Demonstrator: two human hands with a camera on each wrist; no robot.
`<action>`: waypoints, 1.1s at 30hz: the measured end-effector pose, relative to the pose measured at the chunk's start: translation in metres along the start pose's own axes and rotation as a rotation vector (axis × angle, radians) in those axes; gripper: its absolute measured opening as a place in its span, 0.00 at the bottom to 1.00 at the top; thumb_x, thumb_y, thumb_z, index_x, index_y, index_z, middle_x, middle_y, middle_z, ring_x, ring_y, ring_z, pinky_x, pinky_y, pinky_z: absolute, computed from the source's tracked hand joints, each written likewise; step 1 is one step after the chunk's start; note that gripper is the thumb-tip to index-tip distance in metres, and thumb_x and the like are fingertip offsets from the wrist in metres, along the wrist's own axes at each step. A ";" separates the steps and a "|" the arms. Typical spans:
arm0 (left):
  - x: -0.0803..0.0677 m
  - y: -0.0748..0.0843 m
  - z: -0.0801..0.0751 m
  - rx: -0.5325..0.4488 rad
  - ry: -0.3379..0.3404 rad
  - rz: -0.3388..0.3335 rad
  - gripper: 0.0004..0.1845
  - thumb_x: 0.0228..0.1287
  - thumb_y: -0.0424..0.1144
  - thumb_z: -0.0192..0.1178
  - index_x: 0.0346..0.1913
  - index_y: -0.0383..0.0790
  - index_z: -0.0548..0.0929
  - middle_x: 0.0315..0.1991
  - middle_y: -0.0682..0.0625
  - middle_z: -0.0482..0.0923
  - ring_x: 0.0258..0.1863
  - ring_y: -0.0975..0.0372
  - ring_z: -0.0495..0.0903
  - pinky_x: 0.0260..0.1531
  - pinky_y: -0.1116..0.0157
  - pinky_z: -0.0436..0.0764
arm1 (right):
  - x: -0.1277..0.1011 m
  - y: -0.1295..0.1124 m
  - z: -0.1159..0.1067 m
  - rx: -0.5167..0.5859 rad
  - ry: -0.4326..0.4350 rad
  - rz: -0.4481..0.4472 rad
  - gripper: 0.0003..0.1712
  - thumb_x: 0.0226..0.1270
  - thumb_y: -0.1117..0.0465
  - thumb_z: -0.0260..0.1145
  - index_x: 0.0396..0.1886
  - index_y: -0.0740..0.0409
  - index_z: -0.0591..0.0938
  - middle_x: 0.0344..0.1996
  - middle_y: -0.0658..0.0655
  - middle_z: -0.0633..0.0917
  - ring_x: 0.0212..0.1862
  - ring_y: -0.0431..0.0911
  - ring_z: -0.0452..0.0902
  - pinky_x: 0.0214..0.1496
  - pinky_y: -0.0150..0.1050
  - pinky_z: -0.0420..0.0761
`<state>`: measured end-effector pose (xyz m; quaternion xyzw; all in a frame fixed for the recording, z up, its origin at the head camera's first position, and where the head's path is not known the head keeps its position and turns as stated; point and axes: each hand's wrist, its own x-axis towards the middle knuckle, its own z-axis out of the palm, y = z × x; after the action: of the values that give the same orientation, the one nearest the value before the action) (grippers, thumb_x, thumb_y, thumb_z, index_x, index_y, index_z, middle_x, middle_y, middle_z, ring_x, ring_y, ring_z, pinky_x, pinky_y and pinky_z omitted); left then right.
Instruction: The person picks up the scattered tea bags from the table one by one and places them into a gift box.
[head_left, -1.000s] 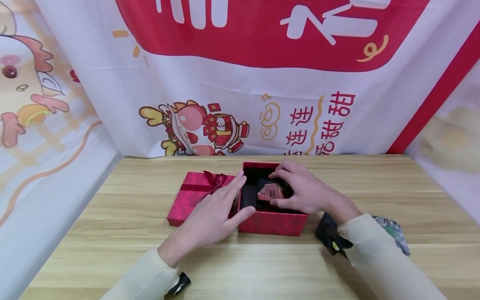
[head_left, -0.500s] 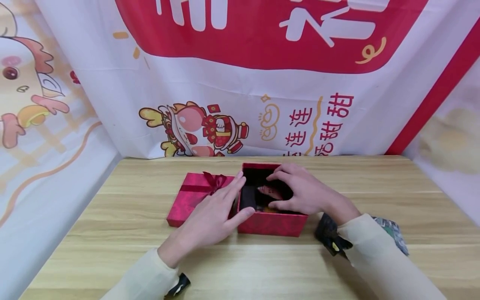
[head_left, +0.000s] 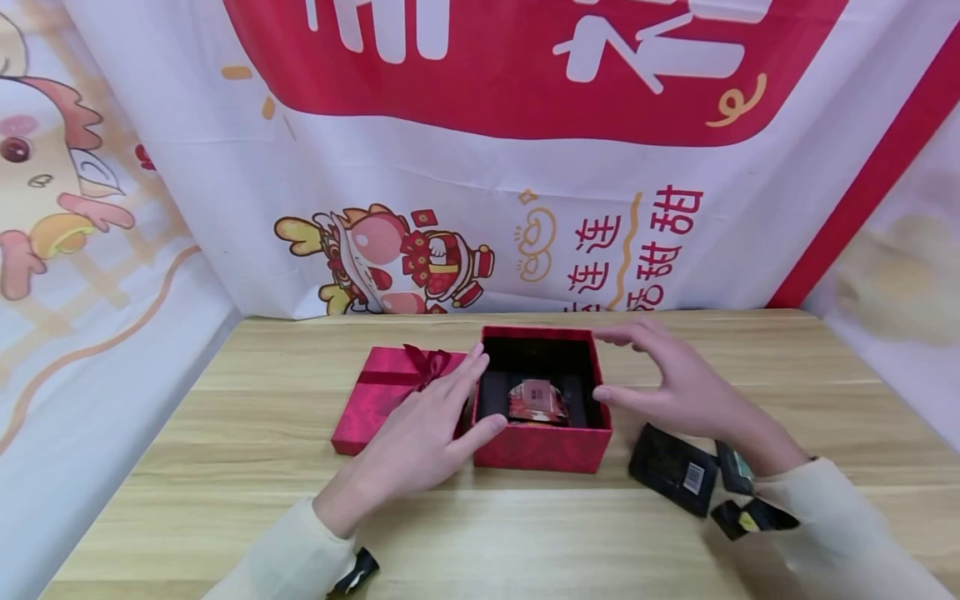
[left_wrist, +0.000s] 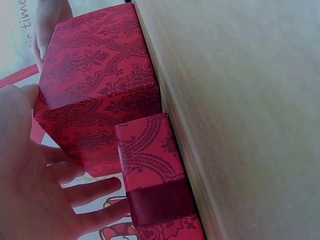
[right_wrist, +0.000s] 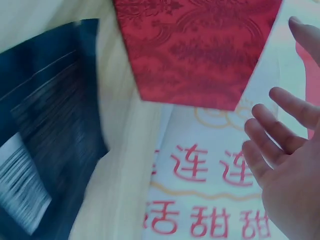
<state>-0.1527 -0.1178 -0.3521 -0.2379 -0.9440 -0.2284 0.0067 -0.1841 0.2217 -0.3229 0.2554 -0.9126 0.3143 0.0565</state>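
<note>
Box (head_left: 542, 446) sits open near the middle of the table (head_left: 225, 508), a bit toward the back edge, red with a dark lining. Left hand (head_left: 420, 437) lies flat against its left wall, fingers straight and together, thumb on the front left corner. Looks like it's just bracing the box so it doesn't slide around, not gripping anything. In the left wrist view you can see the palm (left_wrist: 30, 190) right up against that patterned wall (left_wrist: 95, 85).

Right hand (head_left: 686, 387) hovers by the box's right wall, fingers spread and loose, thumb close to the rim, holding nothing. Right wrist view shows the same: open fingers (right_wrist: 280, 135) in the air, clear of the red side (right_wrist: 200, 50).

Inside the box there's a small reddish packet (head_left: 536, 402) lying on the dark insert, roughly centred, tilted a little toward the front. Neither hand is touching it.

Lid (head_left: 393, 392) with the ribbon bow (head_left: 427, 360) lies flat right beside the box on its left, touching or nearly touching, partly under the left hand, so it's parked out of the way but close.

Dark packets (head_left: 675, 471) are lying on the table to the right of the box, near the right wrist, toward the front edge. Can't read what's on them, just a small barcode-like label.
</note>
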 end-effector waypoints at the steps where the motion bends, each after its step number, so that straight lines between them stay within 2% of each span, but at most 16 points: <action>1: 0.000 0.000 0.000 -0.001 0.000 -0.001 0.46 0.76 0.74 0.45 0.87 0.58 0.47 0.88 0.61 0.44 0.85 0.56 0.58 0.78 0.43 0.69 | -0.005 0.003 -0.003 0.006 0.006 0.005 0.37 0.67 0.45 0.77 0.74 0.43 0.76 0.69 0.50 0.78 0.68 0.49 0.74 0.70 0.60 0.78; 3: -0.001 0.000 0.001 0.001 0.000 0.000 0.47 0.76 0.75 0.44 0.87 0.58 0.47 0.88 0.61 0.43 0.85 0.56 0.58 0.78 0.43 0.70 | -0.015 0.008 -0.007 0.018 0.021 0.005 0.37 0.68 0.49 0.77 0.74 0.43 0.76 0.68 0.49 0.80 0.66 0.46 0.75 0.70 0.47 0.79; 6: -0.001 -0.001 0.002 0.002 -0.003 -0.001 0.47 0.75 0.77 0.42 0.87 0.59 0.46 0.88 0.62 0.43 0.85 0.57 0.58 0.78 0.43 0.69 | -0.029 0.016 -0.012 0.035 0.040 0.012 0.37 0.68 0.53 0.78 0.75 0.42 0.75 0.69 0.50 0.80 0.66 0.43 0.75 0.68 0.28 0.74; 8: 0.000 0.000 0.003 0.002 -0.002 0.004 0.47 0.74 0.77 0.42 0.87 0.59 0.46 0.88 0.62 0.43 0.85 0.57 0.58 0.78 0.43 0.70 | -0.039 0.021 -0.015 0.043 0.044 0.030 0.38 0.68 0.54 0.78 0.75 0.41 0.74 0.69 0.50 0.80 0.65 0.41 0.75 0.66 0.21 0.70; 13: 0.001 0.001 0.003 0.001 0.000 0.014 0.47 0.75 0.76 0.42 0.87 0.59 0.47 0.88 0.61 0.44 0.85 0.57 0.58 0.78 0.44 0.70 | -0.061 0.033 -0.019 0.030 0.027 0.088 0.40 0.67 0.52 0.79 0.76 0.41 0.73 0.68 0.50 0.79 0.64 0.37 0.73 0.63 0.18 0.70; 19: 0.000 0.002 0.002 -0.001 -0.005 0.005 0.46 0.76 0.76 0.42 0.87 0.59 0.46 0.88 0.61 0.44 0.85 0.57 0.58 0.78 0.44 0.69 | -0.078 0.042 -0.021 0.007 0.019 0.116 0.42 0.67 0.51 0.79 0.78 0.43 0.71 0.68 0.51 0.79 0.62 0.33 0.72 0.62 0.18 0.69; 24: -0.001 0.001 0.000 0.003 -0.007 -0.003 0.47 0.75 0.77 0.41 0.87 0.60 0.45 0.88 0.62 0.43 0.85 0.56 0.58 0.78 0.42 0.69 | -0.085 0.047 -0.018 0.015 0.046 0.106 0.45 0.63 0.53 0.81 0.78 0.43 0.71 0.67 0.51 0.78 0.61 0.29 0.72 0.61 0.16 0.67; 29: 0.000 -0.001 -0.001 0.005 -0.001 0.005 0.46 0.76 0.74 0.44 0.87 0.59 0.46 0.89 0.60 0.44 0.85 0.55 0.58 0.78 0.42 0.69 | -0.087 0.051 -0.014 0.009 0.077 0.075 0.48 0.59 0.56 0.84 0.77 0.48 0.71 0.65 0.56 0.79 0.61 0.31 0.71 0.62 0.15 0.66; 33: 0.002 -0.002 -0.001 0.006 -0.006 0.011 0.47 0.76 0.76 0.43 0.87 0.60 0.46 0.89 0.60 0.44 0.85 0.56 0.58 0.77 0.41 0.70 | -0.088 0.053 -0.011 -0.019 0.077 0.064 0.51 0.57 0.55 0.85 0.78 0.50 0.70 0.65 0.58 0.78 0.61 0.30 0.68 0.61 0.17 0.66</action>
<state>-0.1557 -0.1187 -0.3519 -0.2436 -0.9434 -0.2249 0.0059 -0.1355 0.3019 -0.3658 0.2134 -0.9203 0.3168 0.0842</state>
